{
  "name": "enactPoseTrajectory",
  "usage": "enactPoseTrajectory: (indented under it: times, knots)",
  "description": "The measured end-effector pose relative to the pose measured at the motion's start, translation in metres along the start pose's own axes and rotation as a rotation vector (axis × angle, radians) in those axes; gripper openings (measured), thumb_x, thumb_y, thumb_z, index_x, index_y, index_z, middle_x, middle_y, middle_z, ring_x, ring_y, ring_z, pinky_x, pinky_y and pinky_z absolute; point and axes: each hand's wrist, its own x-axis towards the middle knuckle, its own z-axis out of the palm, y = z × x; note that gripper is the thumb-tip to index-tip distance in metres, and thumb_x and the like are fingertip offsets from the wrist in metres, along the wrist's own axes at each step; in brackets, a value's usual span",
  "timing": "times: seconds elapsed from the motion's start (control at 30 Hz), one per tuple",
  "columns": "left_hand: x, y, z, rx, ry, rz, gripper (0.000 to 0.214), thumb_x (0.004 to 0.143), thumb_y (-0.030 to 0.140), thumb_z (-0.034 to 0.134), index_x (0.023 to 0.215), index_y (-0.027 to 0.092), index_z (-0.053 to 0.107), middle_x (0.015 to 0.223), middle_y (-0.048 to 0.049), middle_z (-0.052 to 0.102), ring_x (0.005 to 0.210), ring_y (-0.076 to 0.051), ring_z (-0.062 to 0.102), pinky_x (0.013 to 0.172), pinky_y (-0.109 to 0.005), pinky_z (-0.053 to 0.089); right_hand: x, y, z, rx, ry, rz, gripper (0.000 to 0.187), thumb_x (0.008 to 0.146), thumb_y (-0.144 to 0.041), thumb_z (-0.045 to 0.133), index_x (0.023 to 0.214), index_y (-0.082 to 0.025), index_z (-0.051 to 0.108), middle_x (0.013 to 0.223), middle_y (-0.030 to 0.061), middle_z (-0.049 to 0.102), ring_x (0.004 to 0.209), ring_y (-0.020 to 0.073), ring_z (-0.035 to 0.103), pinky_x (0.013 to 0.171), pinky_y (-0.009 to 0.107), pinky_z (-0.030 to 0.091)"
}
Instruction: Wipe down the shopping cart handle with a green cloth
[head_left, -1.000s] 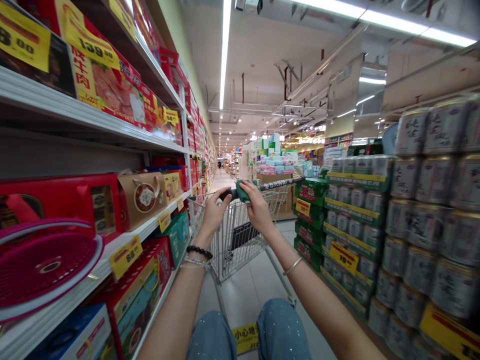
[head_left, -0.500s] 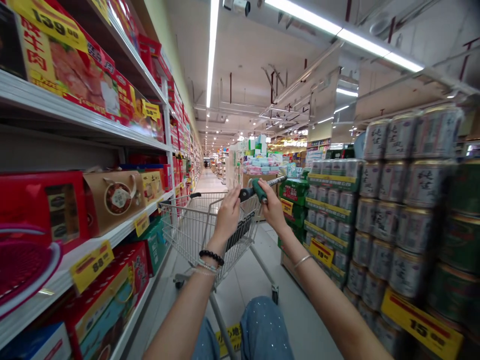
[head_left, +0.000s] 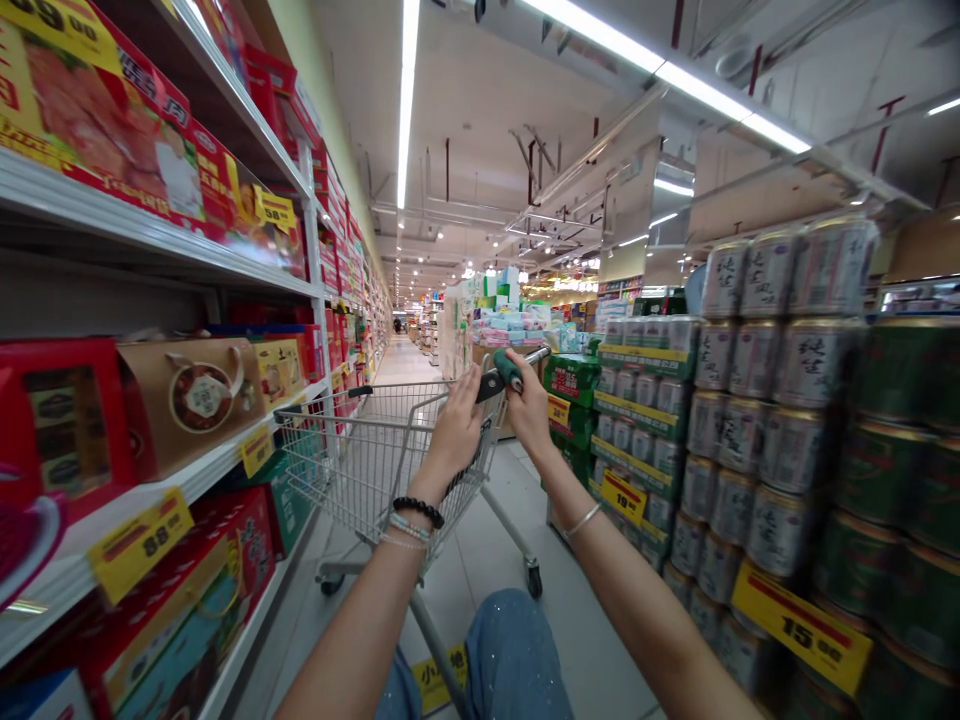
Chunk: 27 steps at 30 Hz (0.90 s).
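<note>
A wire shopping cart [head_left: 352, 450] stands in front of me, turned so its basket reaches to the left. My right hand [head_left: 531, 408] is wrapped round the green grip of its handle [head_left: 507, 370]. Beside it, my left hand [head_left: 452, 430] holds the near corner of the cart next to the handle's black end piece [head_left: 490, 386]; its fingers lie close together and the thumb is hidden. No goods show in the visible part of the basket. Dark beads and pale bracelets circle the left wrist, a silver bangle the right.
Shelves [head_left: 225, 255] with red gift boxes and yellow price tags line the left side. Stacked beer cans [head_left: 780, 440] and green cartons [head_left: 574, 385] border the right. A long tiled aisle [head_left: 409, 360] runs ahead. Packaged goods [head_left: 517, 325] are piled beyond the cart.
The shelves and cans have shifted leftward in view, and more green cans show at right. The cart and both hands appear slightly further left, with the grip kept.
</note>
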Motion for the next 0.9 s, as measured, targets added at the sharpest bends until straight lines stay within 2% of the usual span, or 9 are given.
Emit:
enactPoseTrajectory:
  times: [0.13, 0.27, 0.4, 0.5, 0.6, 0.67, 0.77, 0.83, 0.9]
  knots:
    - [0.001, -0.007, 0.004, 0.02, -0.042, 0.055, 0.081, 0.078, 0.006, 0.041, 0.155, 0.018, 0.022, 0.164, -0.0074, 0.023, 0.152, -0.021, 0.015, 0.126, -0.046, 0.013, -0.01, -0.001, 0.005, -0.058, -0.009, -0.098, 0.059, 0.081, -0.009, 0.04, 0.137, -0.023, 0.054, 0.144, 0.0042, 0.056, 0.138, 0.0174, 0.046, 0.118, 0.04, 0.035]
    - [0.007, -0.009, 0.014, 0.037, -0.093, 0.105, 0.084, 0.076, 0.004, 0.038, 0.156, 0.017, 0.018, 0.165, -0.0077, 0.017, 0.152, -0.019, 0.012, 0.126, -0.045, 0.012, -0.025, 0.004, -0.005, -0.246, -0.042, -0.228, 0.071, 0.079, -0.002, 0.035, 0.146, -0.024, 0.044, 0.154, 0.0027, 0.043, 0.147, 0.0156, 0.032, 0.122, 0.04, 0.029]
    - [0.016, -0.01, 0.018, 0.067, -0.157, 0.187, 0.076, 0.082, 0.008, 0.037, 0.155, 0.016, 0.02, 0.164, -0.0084, 0.021, 0.152, -0.018, 0.018, 0.125, -0.042, 0.019, -0.029, 0.013, -0.022, -0.466, -0.053, -0.355, 0.075, 0.081, 0.001, 0.033, 0.15, -0.028, 0.037, 0.158, 0.0008, 0.037, 0.152, 0.0167, 0.02, 0.123, 0.045, 0.027]
    - [0.016, -0.024, 0.01, 0.16, -0.084, 0.208, 0.067, 0.09, 0.018, 0.039, 0.155, 0.018, 0.024, 0.162, -0.008, 0.027, 0.149, -0.018, 0.026, 0.123, -0.04, 0.026, -0.024, 0.02, -0.037, -0.614, 0.025, -0.432, 0.072, 0.086, 0.0, 0.03, 0.152, -0.03, 0.035, 0.158, 0.0014, 0.038, 0.152, 0.0171, 0.017, 0.123, 0.048, 0.025]
    - [0.012, -0.054, 0.0, 0.335, 0.014, 0.031, 0.056, 0.096, 0.025, 0.034, 0.15, 0.013, 0.033, 0.157, -0.0138, 0.037, 0.147, -0.022, 0.033, 0.122, -0.044, 0.027, -0.014, 0.031, -0.045, -0.749, 0.143, -0.459, 0.067, 0.091, -0.002, 0.027, 0.15, -0.03, 0.039, 0.157, 0.0028, 0.04, 0.152, 0.0179, 0.016, 0.123, 0.051, 0.02]
    - [0.008, -0.075, -0.001, 0.433, -0.047, -0.123, 0.052, 0.097, 0.03, 0.033, 0.144, 0.009, 0.041, 0.153, -0.0178, 0.043, 0.146, -0.025, 0.035, 0.121, -0.048, 0.024, -0.008, 0.042, -0.042, -0.818, 0.13, -0.448, 0.064, 0.092, -0.003, 0.028, 0.149, -0.029, 0.042, 0.156, 0.004, 0.041, 0.152, 0.0183, 0.018, 0.123, 0.05, 0.02]
    - [0.002, -0.098, 0.01, 0.438, -0.235, -0.296, 0.047, 0.099, 0.037, 0.03, 0.133, 0.013, 0.053, 0.143, -0.0165, 0.055, 0.139, -0.028, 0.045, 0.12, -0.056, 0.019, -0.007, 0.06, -0.027, -0.891, 0.024, -0.407, 0.064, 0.09, -0.002, 0.031, 0.148, -0.026, 0.043, 0.156, 0.0066, 0.041, 0.151, 0.019, 0.023, 0.122, 0.049, 0.024]
    - [-0.001, -0.104, 0.021, 0.403, -0.256, -0.337, 0.046, 0.1, 0.037, 0.028, 0.128, 0.014, 0.056, 0.139, -0.0156, 0.06, 0.134, -0.027, 0.051, 0.119, -0.055, 0.022, -0.009, 0.07, -0.018, -0.921, 0.0, -0.382, 0.064, 0.089, -0.002, 0.031, 0.148, -0.024, 0.044, 0.155, 0.0078, 0.042, 0.15, 0.02, 0.025, 0.121, 0.049, 0.025]
    - [-0.004, -0.105, 0.031, 0.385, -0.217, -0.353, 0.045, 0.1, 0.036, 0.027, 0.126, 0.014, 0.057, 0.135, -0.0161, 0.062, 0.13, -0.026, 0.054, 0.116, -0.051, 0.028, -0.011, 0.076, -0.011, -0.929, 0.023, -0.369, 0.063, 0.09, -0.002, 0.03, 0.147, -0.024, 0.045, 0.153, 0.0078, 0.045, 0.149, 0.0205, 0.028, 0.121, 0.049, 0.026]
